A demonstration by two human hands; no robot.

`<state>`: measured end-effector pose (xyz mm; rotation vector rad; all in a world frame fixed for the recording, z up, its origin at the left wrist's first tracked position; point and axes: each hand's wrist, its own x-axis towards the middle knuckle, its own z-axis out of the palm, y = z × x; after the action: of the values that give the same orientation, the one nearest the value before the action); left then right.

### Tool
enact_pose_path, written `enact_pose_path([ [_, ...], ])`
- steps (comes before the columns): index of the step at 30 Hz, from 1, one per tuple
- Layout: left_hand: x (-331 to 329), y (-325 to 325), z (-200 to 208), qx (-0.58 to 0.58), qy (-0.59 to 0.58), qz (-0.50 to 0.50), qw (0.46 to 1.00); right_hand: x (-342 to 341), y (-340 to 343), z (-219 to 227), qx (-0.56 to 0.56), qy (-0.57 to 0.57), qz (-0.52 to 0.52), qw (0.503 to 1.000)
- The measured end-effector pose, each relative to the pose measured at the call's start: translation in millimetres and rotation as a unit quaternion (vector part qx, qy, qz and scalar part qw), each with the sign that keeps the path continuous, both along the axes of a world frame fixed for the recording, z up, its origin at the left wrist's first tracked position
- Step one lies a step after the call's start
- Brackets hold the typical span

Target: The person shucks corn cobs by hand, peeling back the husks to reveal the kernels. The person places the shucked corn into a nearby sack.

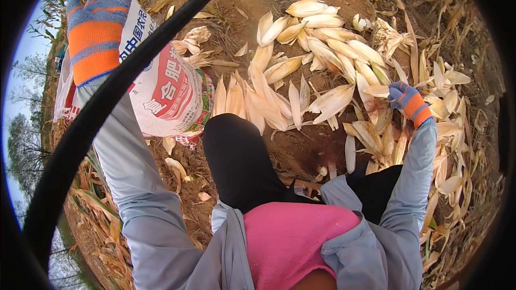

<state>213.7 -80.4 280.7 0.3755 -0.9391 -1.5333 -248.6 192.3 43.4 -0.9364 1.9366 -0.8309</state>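
My left hand [99,31], in an orange and grey-blue glove, is raised at the upper left, its fingers stretched out and open. Nothing shows in its grip. Just beside and behind it stands a white woven sack [161,96] with red and blue print; the glove hides part of its top. At the right, my right hand [409,103], in a matching glove, is closed with curled fingers at the end of a pale ear of corn in its husk [377,91]. A heap of husk-covered corn ears [328,48] lies on the ground ahead of me.
Loose dry husks [443,129] are strewn along the right side. More stripped husks [252,102] lie between the sack and the heap. My dark-trousered knee [239,153] juts toward them. A black strap or cord [123,83], blurred and near, crosses the left side. Dry stalks cover the surrounding soil.
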Motion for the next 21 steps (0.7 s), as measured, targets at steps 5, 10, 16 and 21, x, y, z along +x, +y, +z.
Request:
enact_pose_path([
  [5, -94, 26, -67, 0.050, -0.062, -0.094, 0.992, -8, 21, 42, -0.097, -0.201, 0.033, 0.974],
  [10, -158, 33, -158, 0.171, -0.096, -0.281, 0.940, -97, 69, -33, 0.158, 0.239, -0.144, 0.947],
  [16, -169, 26, -205, 0.227, -0.149, -0.246, 0.930, -81, 36, -80, 0.018, 0.329, -0.091, 0.940],
  [21, -159, 6, -221, 0.187, -0.119, -0.272, 0.936, 29, -46, -148, 0.200, 0.397, 0.260, 0.857],
])
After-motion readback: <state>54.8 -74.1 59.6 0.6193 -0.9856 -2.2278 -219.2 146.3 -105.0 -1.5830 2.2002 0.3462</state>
